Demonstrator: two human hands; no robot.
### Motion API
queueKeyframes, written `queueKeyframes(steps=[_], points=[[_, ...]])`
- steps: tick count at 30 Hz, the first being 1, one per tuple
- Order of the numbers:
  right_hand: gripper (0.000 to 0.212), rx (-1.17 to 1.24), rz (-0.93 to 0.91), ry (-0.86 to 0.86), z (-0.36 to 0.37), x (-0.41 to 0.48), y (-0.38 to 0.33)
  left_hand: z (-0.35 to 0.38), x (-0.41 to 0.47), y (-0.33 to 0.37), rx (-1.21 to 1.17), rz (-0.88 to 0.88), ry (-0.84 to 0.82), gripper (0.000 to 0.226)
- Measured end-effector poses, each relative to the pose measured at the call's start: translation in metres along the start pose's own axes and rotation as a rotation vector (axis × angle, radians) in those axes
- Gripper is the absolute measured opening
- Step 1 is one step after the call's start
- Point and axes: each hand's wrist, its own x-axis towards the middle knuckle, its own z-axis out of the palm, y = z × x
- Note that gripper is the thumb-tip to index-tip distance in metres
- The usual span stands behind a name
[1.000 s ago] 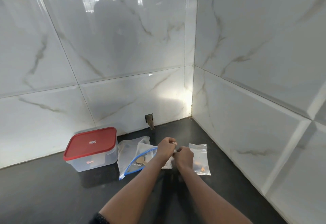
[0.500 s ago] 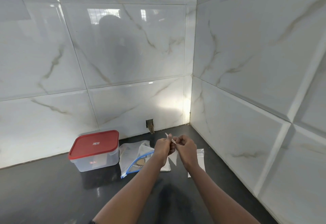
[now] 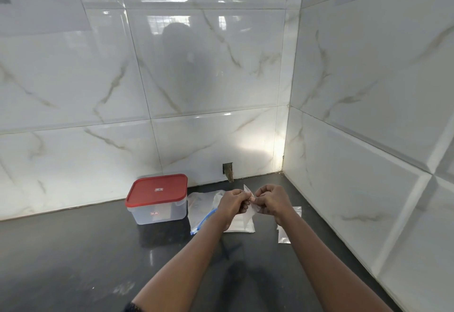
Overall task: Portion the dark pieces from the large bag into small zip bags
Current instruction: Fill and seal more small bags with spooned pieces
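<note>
Left hand, right hand on small zip bag; container labels illegible.

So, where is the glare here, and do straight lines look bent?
Head view: window glare on the upper wall tiles, a dim silhouette reflected beneath; head view: a bright patch near the wall corner; head view: tile joints bow toward the edges, wide-angle distortion; head view: left hand, right hand and small zip bag look sharp.

Red-lidded box stands left, tiled walls close behind and right; near counter open.
</note>
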Motion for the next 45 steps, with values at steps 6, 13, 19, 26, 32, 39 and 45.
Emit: queueKeyframes(steps=[6, 13, 19, 26, 32, 39, 45], points=[[0.030, -0.199, -0.068, 0.165, 0.003, -0.002, -0.008, -0.009, -0.006, 0.011, 0.211, 0.041, -0.007, 0.023], [0.026, -0.861, -0.400, 0.101, 0.011, -0.006, -0.016, -0.006, 0.003, 0.016, 0.487, 0.156, 0.142, 0.031], [0.027, -1.072, -0.406, 0.071, 0.006, 0.002, -0.008, -0.006, 0.008, 0.022, 0.620, 0.205, 0.124, 0.018], [0.037, -0.781, -0.425, 0.083, 0.010, 0.006, -0.013, -0.009, 0.007, 0.014, 0.426, 0.218, -0.057, 0.033], [0.037, -0.611, -0.348, 0.021, 0.014, 0.013, -0.011, -0.023, 0.012, 0.008, 0.831, 0.423, -0.150, 0.085], [0.016, -0.283, -0.336, 0.078, 0.025, 0.017, -0.010, -0.038, 0.024, 0.012, 0.960, 0.456, 0.025, 0.067], [0.024, -0.893, -0.328, -0.097, 0.052, 0.014, 0.013, -0.064, 0.030, 0.006, 1.178, 0.359, 0.199, 0.060]])
